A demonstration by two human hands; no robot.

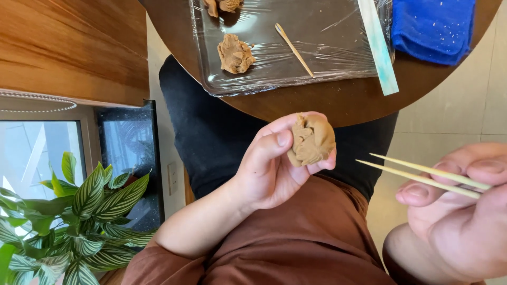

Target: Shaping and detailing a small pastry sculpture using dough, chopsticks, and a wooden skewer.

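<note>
My left hand [269, 163] grips a brown lump of clay [312, 140] between thumb and fingers, held over my lap just below the round table's edge. My right hand [459, 211], low at the right, pinches two thin wooden sticks [422, 174] whose tips point left toward the clay, a short gap away. On the table, a tray wrapped in clear film [327, 42] carries another clay lump [235, 54], bits of clay at its top edge [222, 5] and a single wooden stick [294, 49].
A dark round wooden table [338, 103] spans the top. A pale paper stick sleeve [378, 47] lies beside a blue cloth [433, 26]. A striped-leaf plant [79, 211] stands at the lower left, by a window and wooden wall.
</note>
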